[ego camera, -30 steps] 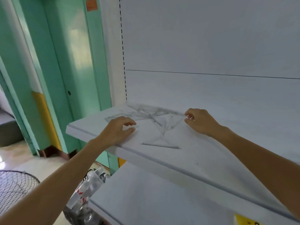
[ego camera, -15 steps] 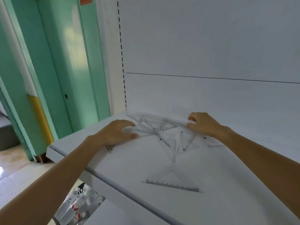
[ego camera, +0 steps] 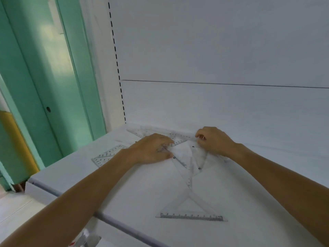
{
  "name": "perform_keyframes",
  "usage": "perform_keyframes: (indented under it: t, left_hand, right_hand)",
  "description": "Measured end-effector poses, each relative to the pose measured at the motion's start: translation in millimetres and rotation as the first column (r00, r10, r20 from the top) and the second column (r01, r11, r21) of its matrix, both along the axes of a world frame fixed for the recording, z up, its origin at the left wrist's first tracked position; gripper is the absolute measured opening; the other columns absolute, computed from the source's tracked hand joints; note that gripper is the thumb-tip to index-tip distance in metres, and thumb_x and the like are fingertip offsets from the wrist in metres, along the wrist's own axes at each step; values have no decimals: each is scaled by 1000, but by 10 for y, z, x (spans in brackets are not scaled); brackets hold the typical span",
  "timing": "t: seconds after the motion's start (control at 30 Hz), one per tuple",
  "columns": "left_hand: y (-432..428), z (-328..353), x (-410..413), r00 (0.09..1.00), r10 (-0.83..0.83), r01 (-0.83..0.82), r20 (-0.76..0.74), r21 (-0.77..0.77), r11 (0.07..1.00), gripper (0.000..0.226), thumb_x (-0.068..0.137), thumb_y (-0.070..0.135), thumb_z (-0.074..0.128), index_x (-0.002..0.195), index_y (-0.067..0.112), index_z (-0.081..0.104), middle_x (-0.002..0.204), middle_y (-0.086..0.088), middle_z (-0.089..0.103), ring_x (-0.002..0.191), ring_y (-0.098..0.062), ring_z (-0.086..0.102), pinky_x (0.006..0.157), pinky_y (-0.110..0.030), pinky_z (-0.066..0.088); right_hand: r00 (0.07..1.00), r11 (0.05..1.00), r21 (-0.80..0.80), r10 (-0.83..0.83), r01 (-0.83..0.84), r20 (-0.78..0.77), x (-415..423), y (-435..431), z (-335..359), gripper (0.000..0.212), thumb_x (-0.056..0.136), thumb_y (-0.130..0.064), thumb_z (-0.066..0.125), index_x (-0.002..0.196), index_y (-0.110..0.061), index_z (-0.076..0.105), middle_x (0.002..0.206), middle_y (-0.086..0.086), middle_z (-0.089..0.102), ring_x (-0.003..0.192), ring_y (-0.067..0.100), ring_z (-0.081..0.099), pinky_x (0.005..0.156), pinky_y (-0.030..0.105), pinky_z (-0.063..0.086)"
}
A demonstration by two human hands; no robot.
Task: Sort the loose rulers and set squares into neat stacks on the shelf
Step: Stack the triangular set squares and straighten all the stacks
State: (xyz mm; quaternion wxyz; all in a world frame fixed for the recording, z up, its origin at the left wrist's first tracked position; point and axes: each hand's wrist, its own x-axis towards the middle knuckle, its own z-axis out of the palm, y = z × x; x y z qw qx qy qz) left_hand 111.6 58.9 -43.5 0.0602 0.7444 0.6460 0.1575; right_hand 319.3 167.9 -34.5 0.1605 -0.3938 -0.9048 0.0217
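Several clear plastic set squares and rulers lie jumbled on the white shelf (ego camera: 71,177). My left hand (ego camera: 151,150) lies palm down on the heap, its fingertips pressing a clear set square (ego camera: 181,157). My right hand (ego camera: 213,141) has curled fingers that pinch the top edge of another clear set square (ego camera: 199,155). A long clear ruler (ego camera: 147,131) runs along the back wall behind both hands. One set square (ego camera: 106,155) lies left of my left wrist. A lone set square (ego camera: 191,209) with a dark scale lies nearer the front edge.
The shelf's white back panel (ego camera: 213,50) rises right behind the heap, with a slotted upright (ego camera: 115,56) at its left. A green door frame (ego camera: 44,77) stands to the left. The shelf's front edge (ego camera: 110,218) runs diagonally below my arms.
The view has come closer to the shelf. My left hand has slid right onto the heap, toward my right hand. The left set square now lies uncovered beside my wrist.
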Motion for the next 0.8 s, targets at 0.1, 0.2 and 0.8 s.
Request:
perform_keyframes:
  t: [0.1,0.2,0.8]
  left_hand:
    - [49,18,41,998,-65,65,-6,7,998,32,91,32,56,121,21,60,120,3,61,109,-13,55,99,-29,40]
    - [48,44,50,988,-74,84,-133,75,994,24,92,30,54,111,19,64,110,2,63,104,-15,55,91,-28,39]
    - [26,104,457,998,-17,21,54,-78,997,72,81,45,65,140,18,34,126,-4,51,114,-18,49,88,-26,37]
  right_hand:
    - [1000,998,62,-14,16,-25,14,-48,20,28,95,-16,36,96,-3,61,97,9,63,90,26,58,75,35,44]
    - [997,993,97,-60,65,-53,43,-94,47,27,96,-14,33,97,-4,58,97,10,62,86,26,57,73,34,42]
    - [954,951,117,-273,287,-123,463,-727,65,30,98,-13,32,119,-9,52,119,7,51,95,27,58,80,34,45]
